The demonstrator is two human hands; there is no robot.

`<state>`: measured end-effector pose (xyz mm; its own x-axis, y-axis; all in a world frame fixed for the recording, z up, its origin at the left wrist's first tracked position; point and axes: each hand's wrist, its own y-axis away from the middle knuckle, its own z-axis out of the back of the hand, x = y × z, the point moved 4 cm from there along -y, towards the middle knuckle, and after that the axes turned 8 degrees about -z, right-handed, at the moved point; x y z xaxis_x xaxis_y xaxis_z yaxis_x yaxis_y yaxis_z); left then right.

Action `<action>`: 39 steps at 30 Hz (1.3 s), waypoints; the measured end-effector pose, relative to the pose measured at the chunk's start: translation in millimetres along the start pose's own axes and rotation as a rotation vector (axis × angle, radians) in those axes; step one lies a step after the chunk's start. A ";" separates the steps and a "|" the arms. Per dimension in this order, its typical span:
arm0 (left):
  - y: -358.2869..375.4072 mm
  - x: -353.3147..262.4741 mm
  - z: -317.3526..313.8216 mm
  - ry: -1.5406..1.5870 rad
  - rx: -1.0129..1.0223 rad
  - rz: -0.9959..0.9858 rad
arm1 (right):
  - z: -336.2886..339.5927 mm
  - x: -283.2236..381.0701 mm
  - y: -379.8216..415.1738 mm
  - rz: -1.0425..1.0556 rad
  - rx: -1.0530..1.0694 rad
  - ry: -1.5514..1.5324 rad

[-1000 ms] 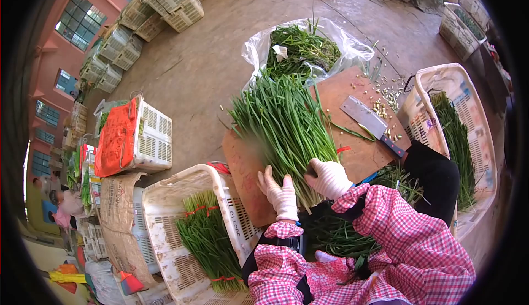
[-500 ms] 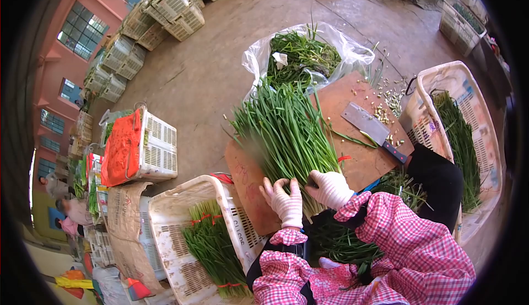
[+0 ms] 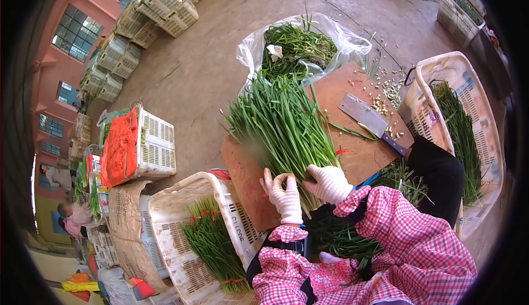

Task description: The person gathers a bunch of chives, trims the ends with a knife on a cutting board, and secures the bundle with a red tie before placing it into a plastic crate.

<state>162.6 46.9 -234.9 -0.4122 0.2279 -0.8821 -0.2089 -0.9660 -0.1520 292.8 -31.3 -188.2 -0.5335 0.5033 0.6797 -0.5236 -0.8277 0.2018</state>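
Note:
A big bunch of green chives (image 3: 281,123) lies fanned out on a brown wooden board (image 3: 352,96). My left hand (image 3: 284,195) in a white glove presses against the left side of the stem ends near me. My right hand (image 3: 329,183), also gloved, grips the same stem ends from the right. A thin red band seems to sit by my left fingers. A cleaver (image 3: 370,122) lies on the board to the right, apart from both hands, among small cut stem bits.
A white crate (image 3: 182,261) with tied chive bundles stands at my lower left. Another crate (image 3: 468,112) with greens stands at the right. A clear plastic bag (image 3: 300,46) of trimmings lies beyond the board. Stacked crates line the far left; people sit there.
My left hand has curled its fingers in against the stem ends. The bunch and my right hand have hardly shifted.

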 end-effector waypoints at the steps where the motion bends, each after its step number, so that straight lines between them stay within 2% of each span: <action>1: 0.7 -0.7 -0.6 0.000 0.000 0.000 | -0.2 -0.2 -0.1 -0.002 0.011 -0.006; 7: 4.2 -9.5 -5.7 0.048 0.069 -0.019 | -0.1 1.1 0.2 0.015 0.024 0.043; 12: 2.4 -8.0 -7.4 0.292 0.139 0.008 | -0.2 9.6 0.0 0.048 0.049 0.187; 16: 3.4 -13.5 -6.4 0.222 0.206 -0.019 | -6.0 10.6 0.0 0.037 -0.016 0.218; 19: 3.3 -22.8 -1.3 0.207 0.187 -0.016 | -8.6 6.9 -0.9 -0.020 -0.027 0.192; 21: 3.4 -23.3 1.7 0.489 0.145 0.123 | -5.6 5.8 -0.2 -0.066 -0.022 0.163; 28: -0.2 -4.5 2.6 0.498 -0.085 0.177 | -0.5 2.2 -0.9 -0.051 -0.039 0.129; 30: -2.8 0.4 2.9 0.444 -0.096 0.133 | 1.5 1.2 -1.6 -0.054 -0.037 0.113; 32: -5.1 19.7 -4.4 0.543 -0.090 0.228 | 1.9 -0.8 -2.7 -0.059 -0.034 0.095; 33: -4.9 15.7 -4.9 0.538 -0.087 0.230 | 1.8 -1.9 -3.4 -0.058 -0.035 0.084; 35: -6.2 -5.1 -2.4 0.087 -0.069 -0.069 | 1.9 -4.4 -4.8 -0.061 -0.036 0.070; 38: -7.9 -22.8 -6.0 -0.101 0.002 -0.141 | 2.2 -6.3 -6.0 -0.048 -0.036 0.072; 39: -9.9 -21.3 -8.2 -0.094 0.042 -0.106 | 2.6 -7.0 -6.0 -0.045 -0.035 0.068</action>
<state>180.7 50.6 -218.3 -0.4664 0.3407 -0.8163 -0.2916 -0.9305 -0.2218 301.4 -30.4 -192.3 -0.5524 0.5566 0.6205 -0.5703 -0.7953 0.2057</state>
